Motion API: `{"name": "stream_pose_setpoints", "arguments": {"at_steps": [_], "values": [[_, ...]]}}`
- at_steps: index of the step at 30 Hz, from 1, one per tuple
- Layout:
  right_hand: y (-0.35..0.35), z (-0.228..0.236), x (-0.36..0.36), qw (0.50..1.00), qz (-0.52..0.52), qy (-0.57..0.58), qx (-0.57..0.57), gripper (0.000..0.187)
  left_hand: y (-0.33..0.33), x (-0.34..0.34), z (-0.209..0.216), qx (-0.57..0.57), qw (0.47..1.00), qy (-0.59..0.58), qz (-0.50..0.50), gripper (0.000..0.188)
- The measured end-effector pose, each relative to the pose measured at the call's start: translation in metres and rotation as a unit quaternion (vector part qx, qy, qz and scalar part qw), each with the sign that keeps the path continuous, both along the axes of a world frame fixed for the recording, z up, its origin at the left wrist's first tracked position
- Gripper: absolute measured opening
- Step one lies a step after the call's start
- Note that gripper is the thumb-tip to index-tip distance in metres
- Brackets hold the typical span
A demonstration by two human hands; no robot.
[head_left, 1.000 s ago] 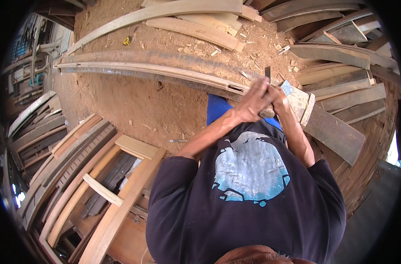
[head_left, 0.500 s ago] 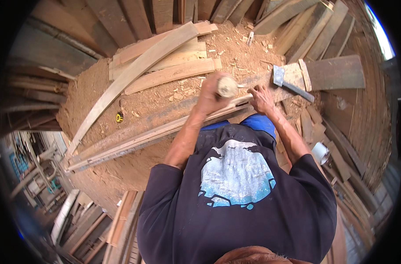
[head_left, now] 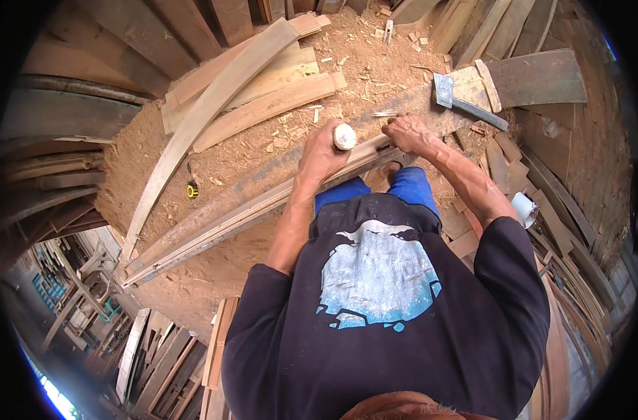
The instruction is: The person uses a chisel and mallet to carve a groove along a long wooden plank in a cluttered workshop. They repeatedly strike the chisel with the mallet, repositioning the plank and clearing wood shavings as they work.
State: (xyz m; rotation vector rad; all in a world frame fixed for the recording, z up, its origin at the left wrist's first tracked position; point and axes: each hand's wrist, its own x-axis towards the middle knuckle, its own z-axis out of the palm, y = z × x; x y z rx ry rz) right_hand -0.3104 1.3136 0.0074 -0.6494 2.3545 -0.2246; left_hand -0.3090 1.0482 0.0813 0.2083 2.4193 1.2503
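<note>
Head view: left hand (head_left: 324,150) fisted on mallet (head_left: 344,136); right hand (head_left: 407,133) clamps chisel (head_left: 385,114) on plank (head_left: 263,199). Keep strikes square, probably.

Sawdust-strewn floor (head_left: 214,157) under planks (head_left: 263,105), hatchet (head_left: 466,101).

An axe (head_left: 466,101) lies just beyond the hands; a tape measure (head_left: 192,190) sits left on sawdust (head_left: 228,150); a white cup (head_left: 525,208) rests right.
</note>
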Motion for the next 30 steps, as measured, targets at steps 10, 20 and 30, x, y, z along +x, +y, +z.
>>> {"name": "stream_pose_setpoints", "arguments": {"at_steps": [10, 20, 30], "values": [[0.028, -0.001, -0.003, 0.996, -0.060, 0.006, -0.067, 0.016, 0.023, 0.061, -0.066, -0.236, 0.965, 0.003, -0.113, 0.020], [0.092, 0.033, -0.003, 0.694, -0.563, -0.123, -0.432, 0.047, 0.027, 0.045, -0.062, -0.287, 0.943, -0.027, -0.165, 0.024], [0.010, 0.064, 0.147, 0.816, -0.421, 0.213, -0.334, 0.065, 0.131, 0.054, 0.048, 0.311, 0.905, 0.130, -0.258, 0.048]]}}
